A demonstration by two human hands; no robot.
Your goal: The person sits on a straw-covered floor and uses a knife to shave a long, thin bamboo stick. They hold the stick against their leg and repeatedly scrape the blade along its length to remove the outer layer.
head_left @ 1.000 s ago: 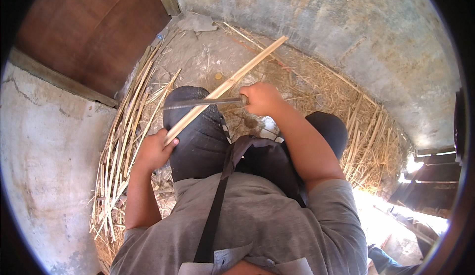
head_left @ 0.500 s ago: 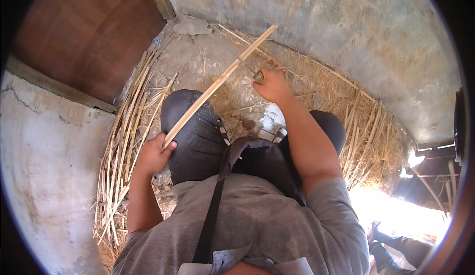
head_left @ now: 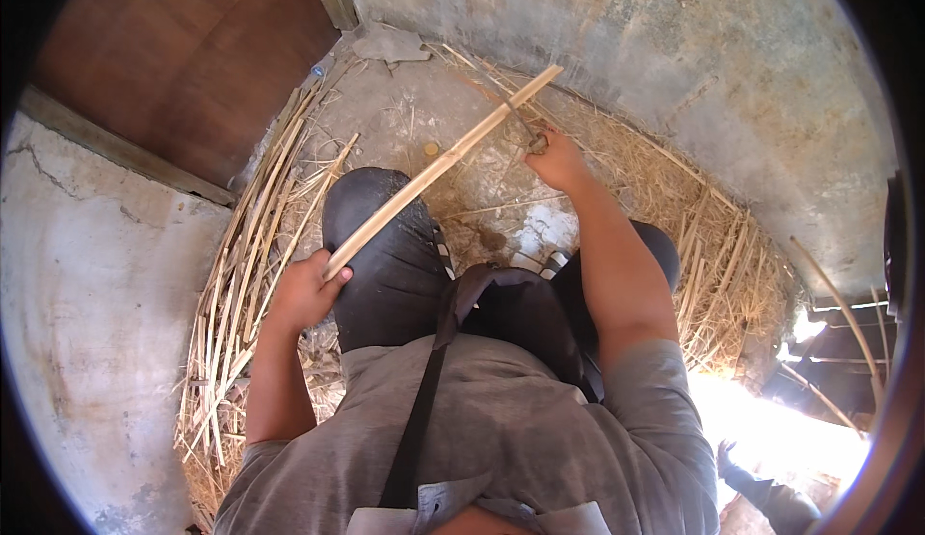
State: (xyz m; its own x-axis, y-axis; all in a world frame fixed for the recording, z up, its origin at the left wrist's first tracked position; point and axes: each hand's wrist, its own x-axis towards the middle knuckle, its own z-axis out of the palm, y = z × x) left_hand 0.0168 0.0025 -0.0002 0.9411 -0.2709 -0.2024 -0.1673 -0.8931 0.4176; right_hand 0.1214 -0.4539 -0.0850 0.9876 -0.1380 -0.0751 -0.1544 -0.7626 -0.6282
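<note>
My left hand [head_left: 306, 291] is closed round the near end of a long, pale bamboo strip [head_left: 424, 180]. The strip slants up and away to the right, passing over my left knee [head_left: 358, 232]. In my right hand [head_left: 559, 162] is the handle of a knife [head_left: 521, 121], gripped in a fist. Its thin dark blade reaches up-left to the strip near the far end. Whether the edge bites into the bamboo or only crosses it, I cannot tell.
Long split strips [head_left: 252, 285] lie heaped at my left by the wall. Straw-like shavings [head_left: 718, 275] cover the floor along the right wall [head_left: 674, 63]. A brown door panel [head_left: 193, 63] stands far left. At the lower right, another person's limb [head_left: 771, 496] shows near bright light.
My right hand and the knife have shifted right and slightly nearer, the blade now meeting the strip closer to its far end. At the right edge, a curved strip has come into view.
</note>
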